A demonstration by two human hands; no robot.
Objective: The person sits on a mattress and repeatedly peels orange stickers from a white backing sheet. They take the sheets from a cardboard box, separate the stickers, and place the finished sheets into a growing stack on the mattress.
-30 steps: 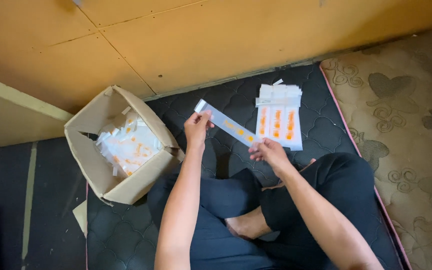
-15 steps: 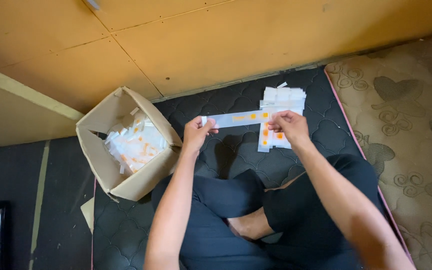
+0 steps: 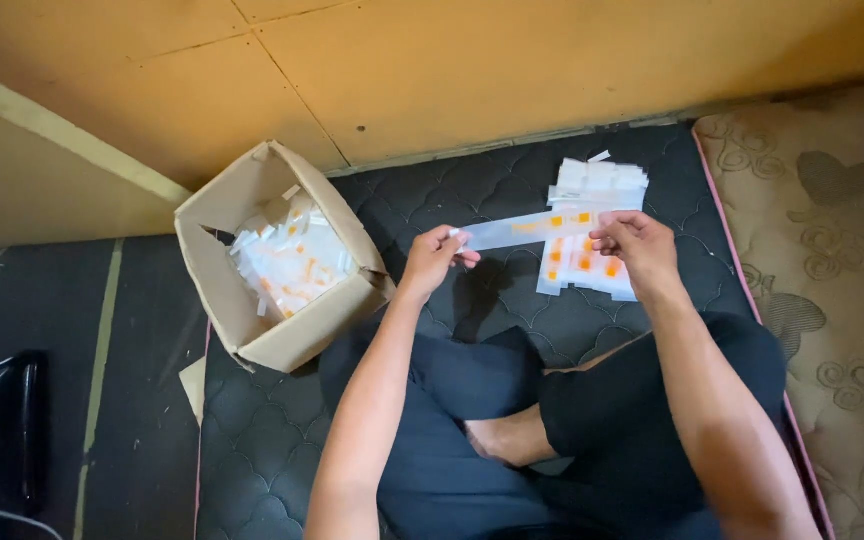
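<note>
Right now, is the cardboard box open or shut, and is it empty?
Open and not empty. The cardboard box has its flaps up, and a heap of white packets with orange marks lies inside.

Two hands are at work, the left hand (image 3: 432, 258) and the right hand (image 3: 632, 245), and between them they hold one long clear strip (image 3: 527, 229) with orange patches. One open cardboard box (image 3: 277, 255) stands near the mattress's (image 3: 422, 200) left edge, filled with more small white-and-orange packets (image 3: 292, 260) than can be counted. One stack of like strips (image 3: 592, 215) lies toward the mattress's far right corner.
</note>
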